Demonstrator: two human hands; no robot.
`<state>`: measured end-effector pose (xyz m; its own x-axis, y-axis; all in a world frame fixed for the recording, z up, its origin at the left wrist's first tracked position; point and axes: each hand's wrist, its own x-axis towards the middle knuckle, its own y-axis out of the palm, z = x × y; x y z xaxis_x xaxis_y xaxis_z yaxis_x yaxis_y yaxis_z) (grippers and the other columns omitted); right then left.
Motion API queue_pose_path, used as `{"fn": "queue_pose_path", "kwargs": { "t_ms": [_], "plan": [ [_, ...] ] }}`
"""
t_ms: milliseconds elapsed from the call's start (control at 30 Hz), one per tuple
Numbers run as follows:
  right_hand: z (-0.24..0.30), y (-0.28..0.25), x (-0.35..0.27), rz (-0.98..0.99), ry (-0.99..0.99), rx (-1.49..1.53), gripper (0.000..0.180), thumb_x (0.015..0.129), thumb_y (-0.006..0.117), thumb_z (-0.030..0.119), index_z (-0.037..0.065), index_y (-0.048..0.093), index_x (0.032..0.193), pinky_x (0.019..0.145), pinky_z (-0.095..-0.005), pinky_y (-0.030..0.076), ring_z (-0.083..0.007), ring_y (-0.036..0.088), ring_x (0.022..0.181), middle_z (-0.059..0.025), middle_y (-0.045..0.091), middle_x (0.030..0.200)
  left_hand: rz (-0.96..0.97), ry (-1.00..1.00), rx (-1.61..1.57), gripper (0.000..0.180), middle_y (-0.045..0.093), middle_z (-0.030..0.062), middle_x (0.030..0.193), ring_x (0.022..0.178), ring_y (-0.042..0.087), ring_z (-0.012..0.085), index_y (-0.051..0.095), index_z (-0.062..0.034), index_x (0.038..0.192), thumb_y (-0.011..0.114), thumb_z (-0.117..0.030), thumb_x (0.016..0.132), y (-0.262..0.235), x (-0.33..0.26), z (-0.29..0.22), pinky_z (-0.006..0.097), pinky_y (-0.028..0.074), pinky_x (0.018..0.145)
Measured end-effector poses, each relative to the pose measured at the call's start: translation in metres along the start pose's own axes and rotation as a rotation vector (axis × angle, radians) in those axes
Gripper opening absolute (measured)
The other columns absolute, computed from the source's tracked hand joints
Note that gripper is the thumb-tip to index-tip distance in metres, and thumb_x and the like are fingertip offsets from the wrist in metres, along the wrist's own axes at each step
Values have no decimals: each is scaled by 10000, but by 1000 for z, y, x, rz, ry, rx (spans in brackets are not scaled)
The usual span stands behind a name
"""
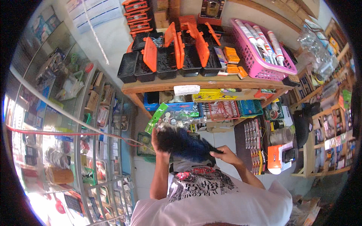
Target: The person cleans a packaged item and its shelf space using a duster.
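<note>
White shirt (233,194) cloth is nearest, cut off by the lower edge of the view. Left of all, shelves (77,162) wash out in glare, their stock hard to make out. Past the shirt, the hands are apart with a dark duster (188,146) between them. The left hand (161,146) is at its bushy left end, fingers partly hidden; I cannot tell whether they grip it or the clear pack (177,118) just beyond, whose lower part the duster covers. The right hand (225,153) is closed on its narrow right end. On the table (211,83), black bins (145,71) line the front edge from the left corner; a pink basket (269,72) stands near the right corner.
</note>
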<state>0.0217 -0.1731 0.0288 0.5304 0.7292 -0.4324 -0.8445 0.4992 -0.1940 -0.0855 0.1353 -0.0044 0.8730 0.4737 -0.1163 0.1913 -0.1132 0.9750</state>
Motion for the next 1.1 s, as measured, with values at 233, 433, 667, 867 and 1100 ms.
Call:
{"fn": "queue_pose_path", "kwargs": {
  "t_ms": [233, 433, 667, 867, 1100],
  "plan": [
    [8, -11, -3, 163, 113, -291, 494, 944, 664, 481, 35, 666, 732, 558, -272, 367, -62, 417, 621, 58, 490, 644, -11, -8, 59, 557, 501, 147, 1449, 1308, 491, 330, 462, -76, 1439, 404, -453, 1034, 3, 0, 9, 493, 374, 1119],
    [62, -78, -34, -185, 107, -129, 418, 907, 695, 504, 101, 689, 796, 492, -260, 364, -48, 451, 598, 76, 504, 654, 16, -54, -139, 462, 593, 119, 1354, 1210, 582, 323, 517, -125, 1398, 427, -404, 1042, -2, -8, 6, 492, 490, 1013],
    [167, -199, -75, -836, -479, 58, 229, 938, 644, 181, 65, 644, 1136, 600, -205, 400, -39, 506, 651, 52, 639, 852, -21, -104, -15, 455, 574, 125, 1373, 1229, 563, 315, 513, -148, 1391, 450, -414, 1027, -3, -14, 16, 533, 437, 1071],
    [227, -373, -8, -683, -619, -202, 530, 943, 596, 29, 34, 468, 1457, 803, -250, 473, -84, 561, 926, -24, 659, 1185, 48, -247, -100, 501, 559, 141, 1379, 1237, 550, 332, 487, -159, 1412, 511, -439, 997, -5, -10, 22, 537, 441, 1065],
    [213, -402, 54, -831, -433, -613, 617, 902, 698, 158, -15, 457, 1442, 1070, -379, 408, -293, 539, 1290, -200, 570, 1387, 1, -194, -29, 587, 509, 140, 1417, 1277, 503, 382, 381, -153, 1476, 536, -434, 985, -14, -30, 22, 659, 385, 1066]
  ]
}}
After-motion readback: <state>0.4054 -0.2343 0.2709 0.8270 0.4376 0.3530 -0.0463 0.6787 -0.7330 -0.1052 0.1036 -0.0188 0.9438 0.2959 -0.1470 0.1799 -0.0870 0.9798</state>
